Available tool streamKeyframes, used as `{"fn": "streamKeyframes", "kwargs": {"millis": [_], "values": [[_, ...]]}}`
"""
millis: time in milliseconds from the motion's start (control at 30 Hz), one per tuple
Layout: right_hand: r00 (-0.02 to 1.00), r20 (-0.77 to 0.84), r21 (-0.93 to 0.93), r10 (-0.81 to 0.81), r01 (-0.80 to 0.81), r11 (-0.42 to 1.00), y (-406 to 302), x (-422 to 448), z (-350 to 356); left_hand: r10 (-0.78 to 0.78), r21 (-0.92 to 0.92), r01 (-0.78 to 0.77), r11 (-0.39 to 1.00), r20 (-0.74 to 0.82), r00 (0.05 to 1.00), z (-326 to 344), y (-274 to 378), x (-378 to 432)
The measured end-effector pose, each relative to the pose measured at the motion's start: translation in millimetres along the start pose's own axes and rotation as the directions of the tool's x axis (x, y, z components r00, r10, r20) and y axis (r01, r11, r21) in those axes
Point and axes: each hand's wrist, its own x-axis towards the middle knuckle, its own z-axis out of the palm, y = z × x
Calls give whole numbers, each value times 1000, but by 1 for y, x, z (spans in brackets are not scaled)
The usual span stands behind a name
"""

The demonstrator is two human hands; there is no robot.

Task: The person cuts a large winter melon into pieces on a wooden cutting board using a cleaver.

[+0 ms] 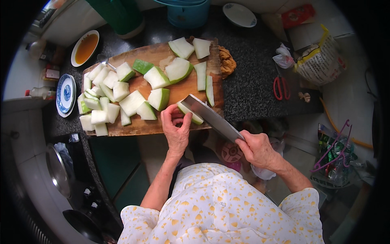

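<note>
My left hand is at the front edge of a wooden chopping board, thumb and curled fingers around the left end of a pale green-rinded melon slice, likely winter melon. In my right hand is the handle of a cleaver. Its broad blade slants up and left over the slice, hiding part of it. Beside my left hand lie larger rind-on chunks. Smaller melon pieces crowd the board's left side. Thin cut strips lie near its right edge.
A dish of brown sauce, a spoon and blue-patterned plates sit left. Behind the board stand a green container and blue bucket. A brown cloth touches its right side; red-handled scissors lie farther right.
</note>
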Motion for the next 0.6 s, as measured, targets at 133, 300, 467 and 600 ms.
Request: {"fn": "streamKeyframes", "kwargs": {"millis": [133, 300, 467, 600], "values": [[996, -34, -11, -78, 78, 997, 2, 3, 1, 5, -27, -5, 1000, -2, 1000, 0, -1, -1], [998, 64, -84, -2, 7, 996, 0, 5, 0, 19, -59, -20, 998, -12, 1000, 2, -5, -1], [998, 51, -97, -31, 36, 995, -9, 7, -2, -61, -24, 61, 998, -4, 998, 2, -10, 1], [989, 126, -134, 72, -55, 989, -17, 10, -3, -6, -40, 5, 999, -21, 1000, 3, -12, 2]]}}
